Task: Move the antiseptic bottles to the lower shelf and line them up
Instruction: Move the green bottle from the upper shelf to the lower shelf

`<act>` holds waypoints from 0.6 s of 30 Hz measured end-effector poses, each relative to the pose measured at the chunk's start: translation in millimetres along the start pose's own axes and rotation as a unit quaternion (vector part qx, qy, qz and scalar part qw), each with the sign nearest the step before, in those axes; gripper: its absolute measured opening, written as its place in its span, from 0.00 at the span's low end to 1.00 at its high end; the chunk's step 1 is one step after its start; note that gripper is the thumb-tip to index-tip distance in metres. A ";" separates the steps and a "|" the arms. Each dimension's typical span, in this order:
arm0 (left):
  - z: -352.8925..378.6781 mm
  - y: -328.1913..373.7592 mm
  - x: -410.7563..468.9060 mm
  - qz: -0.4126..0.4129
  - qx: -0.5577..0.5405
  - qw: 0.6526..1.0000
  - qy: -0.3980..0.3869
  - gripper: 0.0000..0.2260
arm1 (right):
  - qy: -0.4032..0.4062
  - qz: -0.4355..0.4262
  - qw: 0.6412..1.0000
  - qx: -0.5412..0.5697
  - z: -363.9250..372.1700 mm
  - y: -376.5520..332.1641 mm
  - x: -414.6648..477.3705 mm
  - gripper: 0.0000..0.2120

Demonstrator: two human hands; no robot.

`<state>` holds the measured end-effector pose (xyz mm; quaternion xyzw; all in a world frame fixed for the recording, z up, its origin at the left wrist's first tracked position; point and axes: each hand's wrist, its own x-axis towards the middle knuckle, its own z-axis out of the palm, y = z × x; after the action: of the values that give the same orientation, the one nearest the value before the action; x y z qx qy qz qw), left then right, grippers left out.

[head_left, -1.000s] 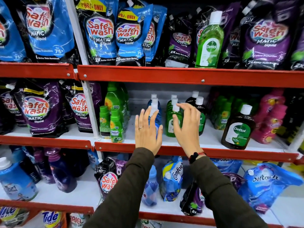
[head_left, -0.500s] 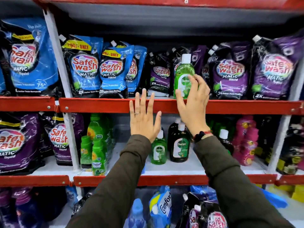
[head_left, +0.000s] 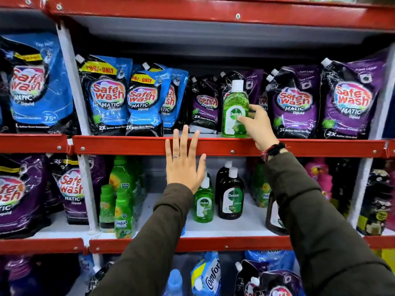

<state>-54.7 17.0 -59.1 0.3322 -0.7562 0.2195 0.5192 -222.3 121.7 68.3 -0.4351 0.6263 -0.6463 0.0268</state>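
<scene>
A light green Dettol antiseptic bottle with a white cap stands upright on the upper shelf among detergent pouches. My right hand grips its right side with thumb and fingers. My left hand is flat and spread in front of the red shelf edge, holding nothing. On the lower shelf stand a small green Dettol bottle and a dark brown Dettol bottle, side by side, with another dark bottle behind. A further dark bottle is partly hidden by my right sleeve.
Blue Safe Wash pouches and purple pouches crowd the upper shelf on both sides of the green bottle. Green Comfort bottles fill the lower shelf's left part. A white upright post divides the bays. Pink bottles stand far right.
My right hand rose from the lower shelf's bottles to the upper shelf and closed on the green Dettol bottle. My left hand rose to the red shelf edge. The view tilted upward.
</scene>
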 end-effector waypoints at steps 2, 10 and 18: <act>0.8 -1.1 -0.2 0.002 -0.001 1.000 0.000 0.30 | -0.004 -0.003 1.000 0.020 -1.1 4.0 4.4 0.28; 1.9 -1.7 -0.2 0.002 0.005 1.000 -0.007 0.30 | -0.016 -0.031 0.997 0.073 -15.0 -26.8 -0.7 0.22; -4.3 2.0 -8.3 -0.004 0.006 1.000 -0.009 0.31 | -0.070 -0.033 0.992 0.100 -21.0 -27.4 -33.1 0.19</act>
<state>-51.5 23.6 -65.2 0.3406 -0.7579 0.2189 0.5116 -200.4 163.2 77.0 -0.4943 0.5405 -0.6744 0.0928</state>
